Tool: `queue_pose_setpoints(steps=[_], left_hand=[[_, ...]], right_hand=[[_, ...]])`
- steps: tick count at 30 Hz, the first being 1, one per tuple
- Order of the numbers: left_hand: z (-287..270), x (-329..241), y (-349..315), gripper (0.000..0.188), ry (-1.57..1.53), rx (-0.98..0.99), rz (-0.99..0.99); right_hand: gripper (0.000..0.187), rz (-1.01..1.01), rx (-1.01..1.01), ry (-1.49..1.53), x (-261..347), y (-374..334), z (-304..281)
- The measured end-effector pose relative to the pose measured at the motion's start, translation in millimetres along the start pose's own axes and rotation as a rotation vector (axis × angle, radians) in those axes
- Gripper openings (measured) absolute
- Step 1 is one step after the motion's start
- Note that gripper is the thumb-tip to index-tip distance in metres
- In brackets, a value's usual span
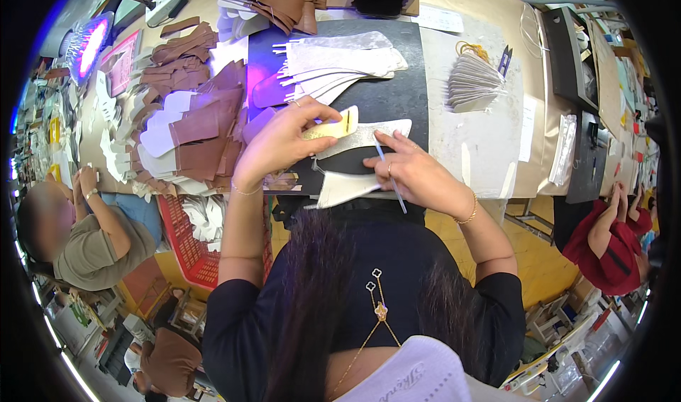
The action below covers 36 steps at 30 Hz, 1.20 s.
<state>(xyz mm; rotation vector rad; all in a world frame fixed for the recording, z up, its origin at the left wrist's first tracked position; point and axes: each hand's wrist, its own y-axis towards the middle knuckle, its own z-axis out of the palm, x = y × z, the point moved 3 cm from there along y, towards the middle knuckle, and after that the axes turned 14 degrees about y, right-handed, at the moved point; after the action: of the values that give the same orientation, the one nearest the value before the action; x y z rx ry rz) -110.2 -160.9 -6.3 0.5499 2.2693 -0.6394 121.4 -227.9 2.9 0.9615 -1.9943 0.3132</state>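
My left hand (280,138) pinches a small yellow, card-like piece (339,127) with a dark slot near one end. It lies over a white, tapered sheet piece (362,138) on the dark mat (413,90). A slim, pale blue pen-like stick (400,198) slants through the fingers of my right hand (425,179), whose fingertips touch the right part of that white piece. Closer to me, a second white piece (342,191) lies at the table's front edge, partly under my right fingers. Several white strap-like pieces (347,62) are fanned out beyond my hands.
Brown and white cut pieces (202,129) are heaped at left, with more brown ones (284,5) at the back. To the right are fanned pale pieces (474,83) and small blue snips (505,60). A red basket (186,240) stands below the table; people sit on both sides.
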Motion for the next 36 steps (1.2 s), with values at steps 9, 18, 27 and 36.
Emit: queue_pose_setpoints(steps=[9,18,27,36], left_hand=[[17,-9,-9,0.033,0.606,-0.241,0.326],[31,-15,-9,0.028,0.213,-0.198,0.099],[58,-24,13,0.019,0.370,-0.350,0.390],[66,-26,18,0.018,0.392,-0.351,0.429]], right_hand=[[0.015,0.116,-0.469,0.803,-20,47,-48],[0.037,0.199,-0.775,-0.323,-79,80,-50],[0.028,0.329,-0.795,0.013,-78,7,-49],[0.026,0.371,-0.805,0.050,-73,-13,-45]])
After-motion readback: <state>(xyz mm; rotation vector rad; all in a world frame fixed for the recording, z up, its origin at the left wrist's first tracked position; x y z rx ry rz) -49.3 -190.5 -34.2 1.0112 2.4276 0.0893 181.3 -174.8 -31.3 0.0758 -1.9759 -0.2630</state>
